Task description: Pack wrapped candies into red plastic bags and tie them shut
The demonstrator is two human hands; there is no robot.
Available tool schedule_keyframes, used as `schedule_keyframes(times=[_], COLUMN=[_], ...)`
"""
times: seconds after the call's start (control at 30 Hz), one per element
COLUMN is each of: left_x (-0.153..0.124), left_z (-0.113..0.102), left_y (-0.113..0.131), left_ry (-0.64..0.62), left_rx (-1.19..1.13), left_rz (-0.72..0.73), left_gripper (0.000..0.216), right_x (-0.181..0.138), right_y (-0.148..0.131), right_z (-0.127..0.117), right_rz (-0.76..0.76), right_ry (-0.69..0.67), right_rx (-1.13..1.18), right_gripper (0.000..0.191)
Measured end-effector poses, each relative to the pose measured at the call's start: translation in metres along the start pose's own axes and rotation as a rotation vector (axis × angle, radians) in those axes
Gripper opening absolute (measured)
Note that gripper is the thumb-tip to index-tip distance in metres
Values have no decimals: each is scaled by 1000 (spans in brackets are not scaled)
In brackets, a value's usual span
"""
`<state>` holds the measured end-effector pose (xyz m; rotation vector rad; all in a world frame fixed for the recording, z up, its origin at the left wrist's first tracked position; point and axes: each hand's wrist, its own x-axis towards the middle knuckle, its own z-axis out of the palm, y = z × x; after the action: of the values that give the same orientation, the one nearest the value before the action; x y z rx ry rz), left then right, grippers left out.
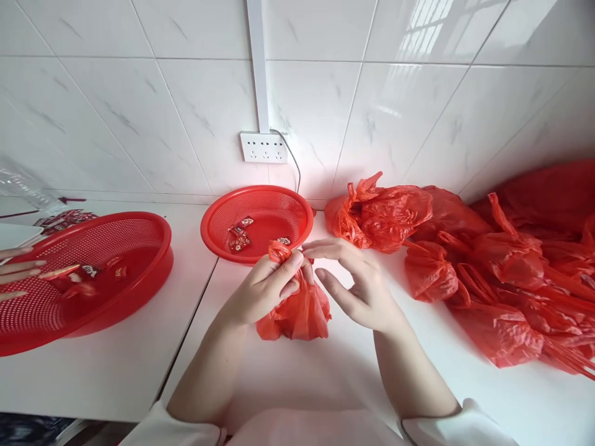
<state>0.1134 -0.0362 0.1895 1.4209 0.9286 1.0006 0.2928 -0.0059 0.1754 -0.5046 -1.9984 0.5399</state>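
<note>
A small red plastic bag stands on the white table right in front of me. My left hand is closed around its gathered neck, thumb and fingers pinching the top. My right hand is beside the bag on the right, fingers curled and partly spread, with the fingertips touching the bag's top next to my left thumb. Behind the bag sits a small red mesh basket with a few small wrapped items in it.
A pile of tied red plastic bags covers the right side of the table. A larger red mesh basket lies at the left, with another person's fingers at its edge. A wall socket is on the tiled wall.
</note>
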Motion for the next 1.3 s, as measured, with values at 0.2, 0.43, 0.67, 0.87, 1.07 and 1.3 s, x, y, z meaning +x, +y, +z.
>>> schedule_keyframes(times=[0.2, 0.43, 0.67, 0.87, 1.07, 1.3], left_x=[4, 12, 24, 12, -6, 12], left_z=[-19, -13, -18, -30, -22, -26], left_y=[-4, -14, -26, -13, -5, -16], left_ry=[61, -122, 68, -94, 10, 250], left_rx=[1, -101, -164, 154, 1016, 877], left_rz=[-82, -127, -143, -22, 411, 701], left_gripper=[41, 43, 37, 12, 28, 29], right_x=[-9, -7, -7, -5, -1, -2], right_y=[18, 27, 29, 24, 40, 46], right_z=[3, 8, -1, -1, 21, 24], right_rz=[109, 172, -34, -108, 343, 443], right_ry=[191, 60, 34, -167, -122, -185], right_rx=[16, 36, 126, 200, 514, 580], right_gripper=[21, 32, 31, 22, 39, 42])
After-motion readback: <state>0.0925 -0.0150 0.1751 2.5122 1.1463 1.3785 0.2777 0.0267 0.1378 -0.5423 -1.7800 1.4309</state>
